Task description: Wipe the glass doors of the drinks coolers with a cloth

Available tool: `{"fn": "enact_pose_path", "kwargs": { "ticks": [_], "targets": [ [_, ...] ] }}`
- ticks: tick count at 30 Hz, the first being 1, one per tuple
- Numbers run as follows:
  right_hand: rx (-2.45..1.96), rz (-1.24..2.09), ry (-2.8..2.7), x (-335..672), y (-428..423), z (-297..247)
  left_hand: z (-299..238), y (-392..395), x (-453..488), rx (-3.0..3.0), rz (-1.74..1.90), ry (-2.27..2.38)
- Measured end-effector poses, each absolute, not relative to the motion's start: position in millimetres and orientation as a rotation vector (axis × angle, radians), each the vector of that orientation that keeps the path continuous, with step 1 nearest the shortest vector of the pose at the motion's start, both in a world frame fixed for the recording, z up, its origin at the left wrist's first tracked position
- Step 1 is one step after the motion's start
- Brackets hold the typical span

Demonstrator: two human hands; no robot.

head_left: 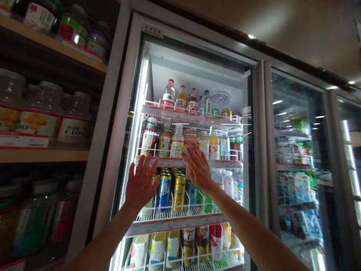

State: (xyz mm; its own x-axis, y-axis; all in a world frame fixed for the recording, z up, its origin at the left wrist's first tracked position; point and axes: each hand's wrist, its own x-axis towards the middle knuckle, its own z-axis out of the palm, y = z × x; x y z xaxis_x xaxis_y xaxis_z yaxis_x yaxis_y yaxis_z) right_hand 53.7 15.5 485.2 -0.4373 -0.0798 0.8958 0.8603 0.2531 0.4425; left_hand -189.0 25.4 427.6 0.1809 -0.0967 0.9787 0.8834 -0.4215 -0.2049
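A lit display fridge stands in front of me with its glass door [194,60] closed. My left hand [140,184] is raised at the glass with its fingers spread and holds nothing. Higher and to the right, my right hand [199,165] presses a crumpled, pale brownish cloth [186,149] to the pane, its fingers over most of it. Behind the glass, a blue can [164,192] and a gold can [179,192] stand between my two hands. Bottles, one with a white label [176,145], line the shelf just above them.
A wooden shelf [56,155] with large drink bottles [39,109] stands to the left, past the grey door frame [109,150]. Another glass fridge door [296,90] is on the right. More bottles [168,94] fill the top shelf inside.
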Motion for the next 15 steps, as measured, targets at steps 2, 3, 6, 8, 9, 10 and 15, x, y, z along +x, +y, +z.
{"fn": "enact_pose_path", "kwargs": {
  "ticks": [2, 3, 6, 8, 9, 10, 15],
  "targets": [
    [-0.757, -1.287, -1.516, 45, 18, 491, 427, 26, -189, -1.549, -1.387, -0.768],
    [-0.775, -1.243, -1.409, 42, 20, 496, 427, 26, -189, -1.542, -1.384, -0.765],
    [-0.764, -1.213, -1.349, 30, 23, 509, 427, 27, -189, -1.535, -1.381, -0.765],
    [-0.705, -1.318, -1.581, 20, 23, 516, 426, 27, -189, -1.539, -1.375, -0.777],
    [-0.684, -1.361, -1.681, 16, 22, 519, 426, 27, -189, -1.542, -1.366, -0.787],
    [-0.682, -1.376, -1.725, 12, 21, 522, 426, 26, -189, -1.547, -1.356, -0.799],
    [-0.792, -1.244, -1.531, -3, 22, 540, 425, 24, -189, -1.564, -1.3, -0.844]
  ]
}}
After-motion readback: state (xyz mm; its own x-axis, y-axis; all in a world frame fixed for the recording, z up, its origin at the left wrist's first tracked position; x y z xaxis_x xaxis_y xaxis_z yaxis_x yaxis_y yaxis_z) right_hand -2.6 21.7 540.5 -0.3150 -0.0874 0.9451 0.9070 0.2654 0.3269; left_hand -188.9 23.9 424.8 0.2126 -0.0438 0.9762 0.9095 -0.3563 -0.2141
